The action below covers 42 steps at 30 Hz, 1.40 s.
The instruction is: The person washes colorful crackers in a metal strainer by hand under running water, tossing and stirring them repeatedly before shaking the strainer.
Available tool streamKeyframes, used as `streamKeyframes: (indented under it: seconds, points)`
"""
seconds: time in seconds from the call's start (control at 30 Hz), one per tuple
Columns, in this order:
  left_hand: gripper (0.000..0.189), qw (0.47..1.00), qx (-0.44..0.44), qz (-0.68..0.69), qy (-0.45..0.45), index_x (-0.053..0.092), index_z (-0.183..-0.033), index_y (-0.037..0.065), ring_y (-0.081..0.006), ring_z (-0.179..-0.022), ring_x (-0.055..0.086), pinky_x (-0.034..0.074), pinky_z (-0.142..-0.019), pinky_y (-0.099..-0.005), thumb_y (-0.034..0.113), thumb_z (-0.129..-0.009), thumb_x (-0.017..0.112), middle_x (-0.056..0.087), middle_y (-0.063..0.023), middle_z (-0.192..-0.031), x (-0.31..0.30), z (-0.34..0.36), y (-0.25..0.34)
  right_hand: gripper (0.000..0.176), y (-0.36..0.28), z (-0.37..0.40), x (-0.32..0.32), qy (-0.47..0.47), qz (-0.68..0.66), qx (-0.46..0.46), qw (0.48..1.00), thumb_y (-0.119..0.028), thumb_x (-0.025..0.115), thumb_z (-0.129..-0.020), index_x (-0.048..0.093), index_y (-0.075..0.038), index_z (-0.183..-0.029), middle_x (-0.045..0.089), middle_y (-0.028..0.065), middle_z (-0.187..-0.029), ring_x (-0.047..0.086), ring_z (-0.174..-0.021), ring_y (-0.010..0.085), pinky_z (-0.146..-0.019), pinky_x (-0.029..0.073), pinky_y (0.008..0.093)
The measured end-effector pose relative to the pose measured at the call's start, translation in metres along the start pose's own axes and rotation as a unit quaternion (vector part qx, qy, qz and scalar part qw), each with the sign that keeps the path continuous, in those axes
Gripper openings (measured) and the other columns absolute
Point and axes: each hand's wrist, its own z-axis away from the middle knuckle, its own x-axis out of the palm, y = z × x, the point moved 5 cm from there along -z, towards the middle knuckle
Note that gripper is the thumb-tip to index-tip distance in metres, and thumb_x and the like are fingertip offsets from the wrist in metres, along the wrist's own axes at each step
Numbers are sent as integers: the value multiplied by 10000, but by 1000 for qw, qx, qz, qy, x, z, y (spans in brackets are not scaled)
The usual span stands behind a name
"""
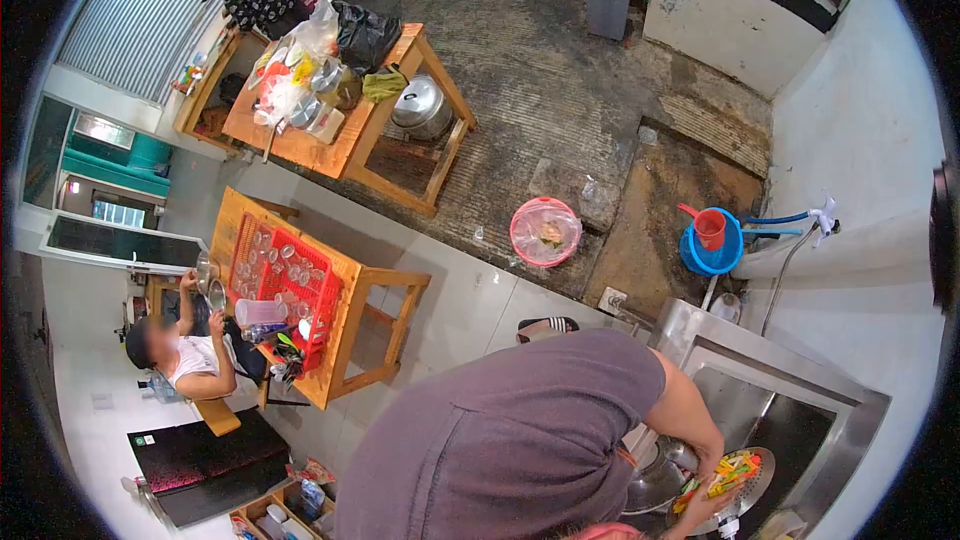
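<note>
My grey-brown shirt fills the lower middle, and my arms reach right over a steel sink. A perforated metal colander (pixel 762 480) is tilted there, with cut yellow, orange and green vegetables (pixel 738 464) in it. My left hand (pixel 711 471) comes down from above to the colander's near edge; its fingers are mostly hidden. From the bottom edge, my right hand (pixel 708 508) lies against the vegetables and the lower colander rim, fingers stretched apart. Beside both hands is a shiny metal bowl (pixel 655 485), partly covered by my arm and shirt.
The steel sink (pixel 865 405) has a raised rim. A blue bucket (pixel 712 258) with a red dipper (pixel 709 227) and a pink lined basin (pixel 545 232) stand on the floor. Two wooden tables (pixel 345 335) hold kitchenware. One seated person (pixel 205 365) holds metal bowls; another person (pixel 262 2) is farther back.
</note>
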Motion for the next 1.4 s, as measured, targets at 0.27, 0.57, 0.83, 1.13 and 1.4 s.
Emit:
streamKeyframes:
  seconds: [0.27, 0.57, 0.83, 1.13, 1.4]
  points:
    - [304, 1000, 5, 2, -1, 677, -1053, 46, -228, -759, 684, 545, -709, -426, 279, -865, 630, 710, -162, -883, 5, -1, 7, 787, 5, 0, 8, 7, -21, 42, 999, -412, 674, -861, 357, 10, -1445, 468, 280, -1367, 469, -1243, 419, -1045, 376, 472]
    - [301, 1000, -15, -9, -12, 675, -1059, 47, -230, -761, 685, 545, -709, -428, 271, -862, 636, 710, -159, -883, 10, 5, 3, 731, -7, -24, 11, 39, -33, 135, 990, -392, 656, -877, 409, 43, -1409, 542, 296, -1305, 545, -1181, 429, -1007, 423, 462]
    - [300, 999, -29, -38, -20, 665, -1090, 63, -236, -766, 687, 545, -711, -437, 239, -847, 652, 710, -145, -897, 1, -1, -45, 578, -33, -17, -4, 23, -206, 61, 976, -228, 625, -940, 420, -30, -1443, 427, 215, -1456, 426, -1325, 371, -1117, 325, 418]
    - [324, 978, -193, 65, 37, 638, -872, -25, -196, -493, 594, 495, -442, -361, 298, -890, 625, 625, -110, -675, 0, 37, -20, 974, -41, 14, -41, -51, 20, 138, 989, -566, 703, -787, 277, -92, -1524, 352, 271, -1496, 348, -1384, 423, -1140, 298, 488]
    - [285, 968, -235, 77, -34, 514, -1064, 31, -141, -517, 555, 489, -429, -330, 266, -937, 611, 566, -56, -723, 8, 35, -22, 754, -7, 1, -1, 38, -164, 230, 959, -371, 737, -810, 436, -90, -1442, 448, 246, -1433, 447, -1324, 377, -1095, 379, 430]
